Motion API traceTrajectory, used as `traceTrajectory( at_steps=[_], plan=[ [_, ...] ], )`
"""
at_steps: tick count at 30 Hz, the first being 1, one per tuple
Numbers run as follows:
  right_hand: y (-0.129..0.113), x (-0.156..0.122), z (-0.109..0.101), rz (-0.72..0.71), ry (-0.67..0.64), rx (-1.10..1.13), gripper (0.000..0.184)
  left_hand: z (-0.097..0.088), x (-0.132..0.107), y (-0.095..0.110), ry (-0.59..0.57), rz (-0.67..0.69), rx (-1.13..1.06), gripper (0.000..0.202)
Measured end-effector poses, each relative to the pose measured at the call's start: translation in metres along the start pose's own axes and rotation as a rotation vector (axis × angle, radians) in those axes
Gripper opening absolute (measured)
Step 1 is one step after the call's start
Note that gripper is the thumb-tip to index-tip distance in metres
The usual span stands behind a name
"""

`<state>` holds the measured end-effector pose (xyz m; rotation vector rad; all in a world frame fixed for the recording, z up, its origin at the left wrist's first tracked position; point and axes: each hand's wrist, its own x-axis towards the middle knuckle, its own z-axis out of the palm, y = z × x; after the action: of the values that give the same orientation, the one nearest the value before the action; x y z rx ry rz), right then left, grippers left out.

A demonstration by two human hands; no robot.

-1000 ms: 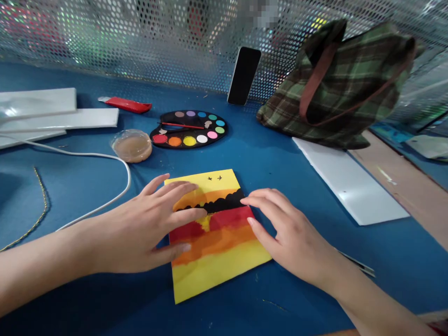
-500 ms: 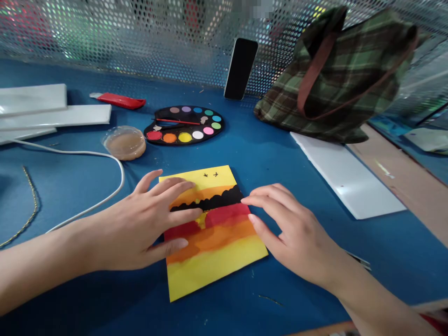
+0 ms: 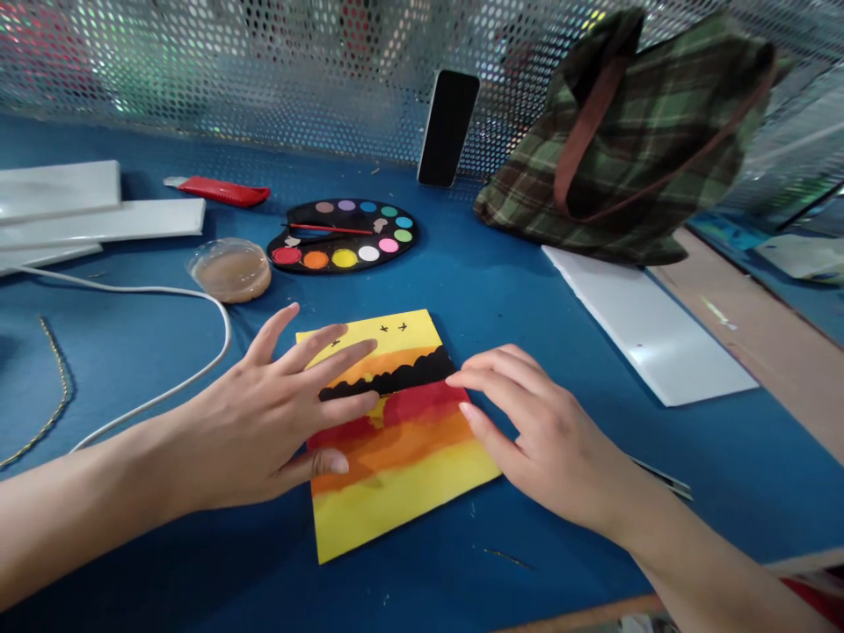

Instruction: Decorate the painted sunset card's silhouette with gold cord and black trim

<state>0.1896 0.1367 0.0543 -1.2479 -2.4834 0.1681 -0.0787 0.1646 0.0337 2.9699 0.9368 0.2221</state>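
A small painted card (image 3: 402, 510) lies flat on the blue table, striped in yellow, orange and red with a black, bumpy band across it and little black bird marks at the top. Over its left side my left hand (image 3: 257, 422) is spread, fingers apart, covering part of the picture. My right hand (image 3: 547, 431) is at the card's right edge, its fingers loosely bent and its thumb apart from them, with nothing held. Whether its fingertips press on the card or only hover, I cannot tell.
Behind the card are a black paint palette (image 3: 389, 257) with a thin red brush (image 3: 330, 229) and a cup of murky water (image 3: 232, 271). A red cutter (image 3: 224, 191), white cable (image 3: 158, 403), phone (image 3: 449, 127), plaid bag (image 3: 659, 158) and white board (image 3: 652, 338) surround them.
My left hand's fingers have spread and lifted a little, showing another bird mark at the card's upper left. My right hand stays at the right edge. The whole view has shifted slightly.
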Motion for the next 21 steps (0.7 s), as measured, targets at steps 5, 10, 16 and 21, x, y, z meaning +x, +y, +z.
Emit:
traceTrajectory(
  at_steps=[5, 10, 16, 21],
  plan=[
    [-0.004, 0.001, -0.001, -0.005, -0.068, 0.032, 0.019, 0.002, 0.000, 0.001, 0.016, 0.023, 0.013, 0.038],
    [-0.009, 0.004, 0.008, 0.003, -0.188, -0.017, 0.029, 0.007, -0.002, 0.002, 0.050, 0.053, 0.036, 0.041],
    [-0.009, 0.006, 0.016, -0.017, -0.212, -0.060, 0.030, 0.007, -0.002, 0.008, 0.119, -0.026, 0.039, 0.037],
    [-0.009, 0.007, 0.015, -0.012, -0.202, -0.056, 0.030, 0.006, -0.003, 0.003, 0.076, 0.044, 0.033, 0.042]
  ],
)
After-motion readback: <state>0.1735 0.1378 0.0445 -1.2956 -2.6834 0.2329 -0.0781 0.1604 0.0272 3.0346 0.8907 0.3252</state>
